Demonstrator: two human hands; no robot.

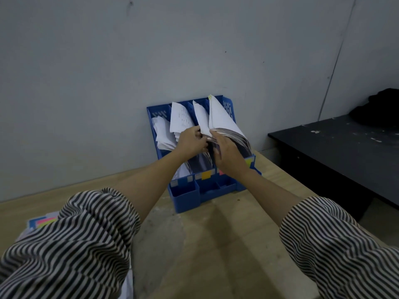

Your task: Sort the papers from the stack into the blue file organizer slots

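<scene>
The papers (224,119) already stand fanned in the slots of the blue file organizer (228,108), which sits on the worktop (216,244) against the wall, while the remaining stack (43,222) lies near the left sleeve at the worktop's near-left edge. The left hand (191,141) is pinching sheets between two middle slots and the right hand (226,154) is closed around the thick curling bundle in the right-hand slot. To do this well, I judge the right hand should hold that bundle back so the gap is clear, and the left should slide its sheets straight down to the slot floor.
</scene>
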